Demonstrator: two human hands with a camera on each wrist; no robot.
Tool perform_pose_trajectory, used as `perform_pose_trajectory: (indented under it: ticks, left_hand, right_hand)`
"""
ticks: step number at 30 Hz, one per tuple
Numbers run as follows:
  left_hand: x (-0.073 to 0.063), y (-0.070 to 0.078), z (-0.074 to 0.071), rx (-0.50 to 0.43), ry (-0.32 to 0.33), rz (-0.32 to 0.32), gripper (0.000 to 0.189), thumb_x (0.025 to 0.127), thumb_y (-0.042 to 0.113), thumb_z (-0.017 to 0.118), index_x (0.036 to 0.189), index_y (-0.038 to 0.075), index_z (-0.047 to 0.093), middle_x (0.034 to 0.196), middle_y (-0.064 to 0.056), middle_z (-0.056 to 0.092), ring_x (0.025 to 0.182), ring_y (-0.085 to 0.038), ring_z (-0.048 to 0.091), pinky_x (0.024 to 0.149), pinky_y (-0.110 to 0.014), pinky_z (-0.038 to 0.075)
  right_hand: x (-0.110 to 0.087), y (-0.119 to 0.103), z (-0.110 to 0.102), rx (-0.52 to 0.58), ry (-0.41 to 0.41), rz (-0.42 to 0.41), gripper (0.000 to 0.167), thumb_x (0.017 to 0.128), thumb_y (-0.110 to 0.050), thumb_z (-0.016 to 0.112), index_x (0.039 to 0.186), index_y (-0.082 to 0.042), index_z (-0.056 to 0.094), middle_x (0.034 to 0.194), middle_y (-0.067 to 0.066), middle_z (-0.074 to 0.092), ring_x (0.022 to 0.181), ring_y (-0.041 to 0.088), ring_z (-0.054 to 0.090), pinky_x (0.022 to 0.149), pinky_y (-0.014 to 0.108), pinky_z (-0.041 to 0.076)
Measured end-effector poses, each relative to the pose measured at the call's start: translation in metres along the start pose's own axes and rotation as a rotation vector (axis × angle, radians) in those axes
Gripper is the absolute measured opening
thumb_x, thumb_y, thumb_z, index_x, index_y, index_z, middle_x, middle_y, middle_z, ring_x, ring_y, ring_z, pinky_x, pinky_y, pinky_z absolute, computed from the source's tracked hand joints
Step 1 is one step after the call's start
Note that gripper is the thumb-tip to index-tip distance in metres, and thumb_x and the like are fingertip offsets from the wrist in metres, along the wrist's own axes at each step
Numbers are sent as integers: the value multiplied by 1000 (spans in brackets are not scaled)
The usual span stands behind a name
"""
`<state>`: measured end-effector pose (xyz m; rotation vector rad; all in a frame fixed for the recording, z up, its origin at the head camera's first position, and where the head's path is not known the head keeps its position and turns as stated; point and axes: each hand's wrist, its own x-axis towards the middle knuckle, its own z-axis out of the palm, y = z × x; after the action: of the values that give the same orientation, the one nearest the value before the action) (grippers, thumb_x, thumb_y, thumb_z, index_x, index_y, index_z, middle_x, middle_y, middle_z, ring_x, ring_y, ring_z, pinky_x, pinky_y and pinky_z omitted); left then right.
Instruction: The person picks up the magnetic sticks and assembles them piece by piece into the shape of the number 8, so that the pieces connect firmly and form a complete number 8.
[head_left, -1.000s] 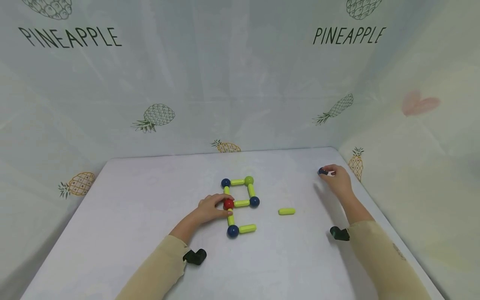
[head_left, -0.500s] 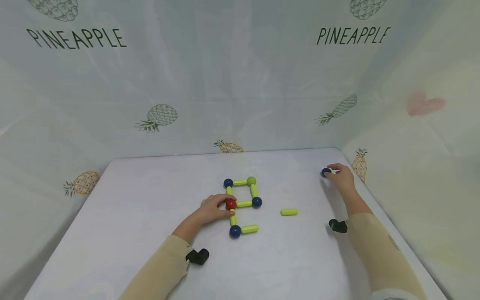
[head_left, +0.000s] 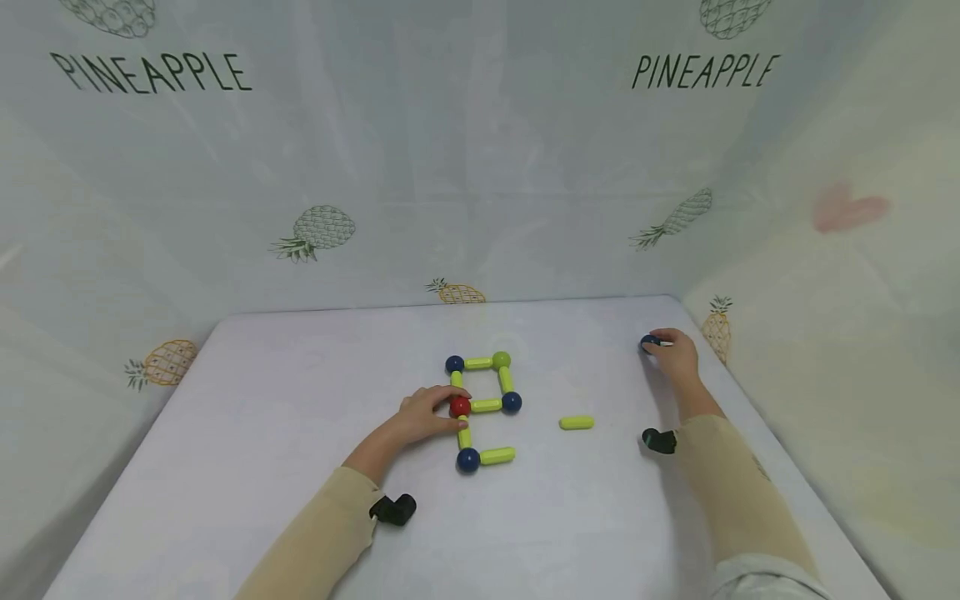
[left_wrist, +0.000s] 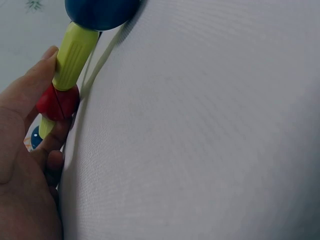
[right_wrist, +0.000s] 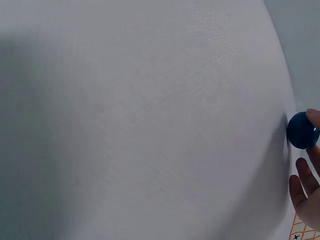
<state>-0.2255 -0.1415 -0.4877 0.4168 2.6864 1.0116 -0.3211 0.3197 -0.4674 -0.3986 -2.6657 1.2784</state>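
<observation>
My left hand [head_left: 427, 414] grips a red ball [head_left: 460, 407] between thumb and fingers. In the left wrist view the thumb lies along a yellow-green rod [left_wrist: 75, 57] joined to that red ball. Rods and balls form a flat figure: a closed square above, with a green ball [head_left: 501, 360] at one corner, and an open lower part with a blue ball [head_left: 468, 460] and a rod [head_left: 497, 456] pointing right. At the table's far right, my right hand [head_left: 677, 360] pinches another blue ball [right_wrist: 300, 131] by thumb and fingertips, at or just above the surface.
A loose yellow-green rod [head_left: 577, 422] lies right of the figure, between both hands. The white-covered table [head_left: 300, 358] ends at a pineapple-print cloth [head_left: 480, 167] behind and at the sides. A black wrist device [head_left: 660, 441] sits at the right sleeve.
My right forearm has shifted forward and a little left, while its hand keeps the blue ball in nearly the same spot. The left hand stays at the red ball; the view shifts slightly.
</observation>
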Motion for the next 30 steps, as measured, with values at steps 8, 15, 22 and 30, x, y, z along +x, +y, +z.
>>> perform_pose_trajectory:
  ticks: [8, 15, 22, 30]
  left_hand:
    - [-2, 1, -4, -20, 1, 12, 47, 82, 43, 76, 126, 32, 62, 132, 0, 57, 113, -24, 46, 97, -50, 31]
    - [-1, 1, -2, -20, -14, 9, 48, 82, 44, 76, 126, 33, 61, 129, 2, 57, 109, -22, 46, 96, -49, 31]
    - [-1, 2, -2, -16, -12, -5, 47, 82, 44, 76, 126, 34, 62, 130, 2, 57, 112, -22, 46, 97, -51, 30]
    - [-2, 2, -2, -12, -5, 0, 46, 82, 43, 77, 124, 34, 62, 127, 4, 58, 107, -20, 46, 93, -48, 31]
  right_hand:
    - [1, 0, 6, 33, 18, 35, 39, 96, -13, 60, 131, 3, 52, 134, 26, 50, 118, 39, 49, 95, 46, 41]
    - [-1, 4, 5, 31, 29, 41, 39, 95, -13, 60, 131, 3, 53, 133, 26, 51, 117, 39, 50, 92, 45, 43]
    - [-4, 1, 5, 38, 33, 20, 39, 95, -11, 62, 131, 3, 54, 133, 27, 52, 116, 40, 51, 92, 46, 43]
    - [-12, -12, -1, 93, -18, -21, 43, 92, -11, 66, 131, 3, 54, 134, 26, 52, 119, 39, 48, 98, 48, 39]
